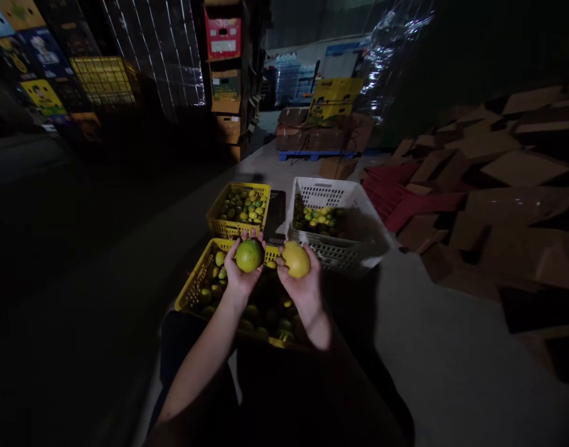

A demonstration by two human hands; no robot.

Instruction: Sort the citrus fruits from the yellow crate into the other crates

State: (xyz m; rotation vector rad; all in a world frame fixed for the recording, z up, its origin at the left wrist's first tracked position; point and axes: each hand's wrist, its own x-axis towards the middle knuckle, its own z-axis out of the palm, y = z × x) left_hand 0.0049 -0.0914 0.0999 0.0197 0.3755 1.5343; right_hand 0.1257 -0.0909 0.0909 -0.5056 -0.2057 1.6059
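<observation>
Head view shows two hands held up in the middle of the frame. The left hand [241,273] cups a green fruit [249,255], fingers curled around its back. The right hand [305,282] grips a yellow fruit [296,259] the same way. The two fruits sit side by side, near each other but not touching.

Right under the hands is a yellow crate [193,282] with more fruit in it. Both arms cover much of it, and its near side is lost in the dark. Above it in the frame is a second yellow crate [219,211], full of green and yellow fruit. To the right of that stands a white crate [353,198] with a small pile of fruit inside.

All three crates sit on a grey floor [452,323]. Flat brown cardboard [521,167] lies in a heap at the right. Stacked boxes [223,74] rise at the top middle, and more boxes fill the upper left. The left side of the room is too dark to make out.

The green fruit is round and smooth, with a little yellow on it. The yellow one is a bit longer in shape.
</observation>
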